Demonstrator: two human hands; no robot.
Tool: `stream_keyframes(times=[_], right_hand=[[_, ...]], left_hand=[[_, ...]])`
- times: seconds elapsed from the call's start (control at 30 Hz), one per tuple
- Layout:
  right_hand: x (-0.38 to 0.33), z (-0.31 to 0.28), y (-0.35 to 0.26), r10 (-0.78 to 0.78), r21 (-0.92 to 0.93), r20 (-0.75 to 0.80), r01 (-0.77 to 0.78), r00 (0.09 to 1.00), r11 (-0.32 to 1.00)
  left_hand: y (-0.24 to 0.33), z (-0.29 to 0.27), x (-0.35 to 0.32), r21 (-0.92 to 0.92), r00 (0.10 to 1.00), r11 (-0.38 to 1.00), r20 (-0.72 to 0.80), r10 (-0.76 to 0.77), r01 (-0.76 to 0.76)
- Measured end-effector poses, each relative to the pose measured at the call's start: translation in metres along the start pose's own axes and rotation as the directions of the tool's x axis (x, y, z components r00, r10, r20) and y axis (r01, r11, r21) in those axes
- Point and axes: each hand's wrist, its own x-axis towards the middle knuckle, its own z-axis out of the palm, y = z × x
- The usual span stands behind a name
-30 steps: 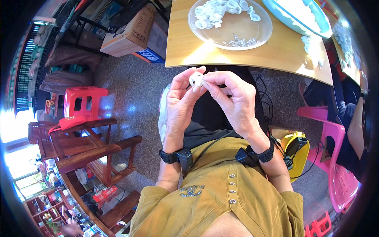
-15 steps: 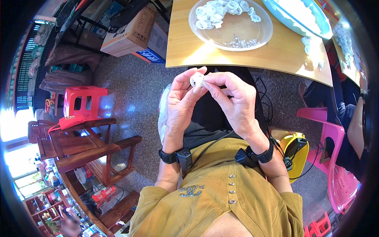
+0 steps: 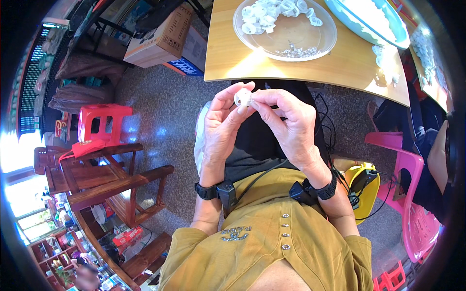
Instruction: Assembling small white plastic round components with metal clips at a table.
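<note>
Very little has changed over the last second: the left hand (image 3: 218, 119) and right hand (image 3: 293, 119) are still raised together over the lap, with only a slight shift of the view, so the close handling of the small white piece (image 3: 241, 97) appears to be still under way rather than finished. That piece sits where the two hands meet, just short of the bench (image 3: 230, 68) and touching nothing but fingers. The left fingers grip it between thumb and fingertips; the right thumb and forefinger are closed in a pinch on its right side, though the fingertips hide that spot and I cannot tell whether a tiny part is caught there too. Beyond the near edge, a clear round tray (image 3: 296, 38) holds a heap of white plastic parts (image 3: 259, 18) along its far side and a scatter of small shiny bits (image 3: 298, 51) on the near side. A light-blue basin (image 3: 402, 40) with white contents stands to the right of it, and loose translucent pieces (image 3: 380, 59) lie nearer the bench's right end, partly washed out by sunlight. Nothing blocks the hands themselves; the bench edge lies between them and the tray, and dark cables (image 3: 329, 116) hang right of the lap, near a yellow container (image 3: 371, 196) and a pink chair (image 3: 411, 169).
</note>
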Motion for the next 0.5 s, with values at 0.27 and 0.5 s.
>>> stream_keyframes(times=[0.27,0.5], right_hand=[[0.0003,0.0002,0.0021,-0.032,-0.027,-0.007,0.032,0.999,0.999],[0.0008,-0.0031,-0.001,0.043,0.034,0.023,-0.044,0.999,0.998]], left_hand=[[-0.0003,0.0,0.0003,0.012,1.0,1.0,-0.005,0.01,-0.01],[0.0003,-0.002,-0.0012,0.064,0.998,0.997,-0.041,0.054,-0.052]])
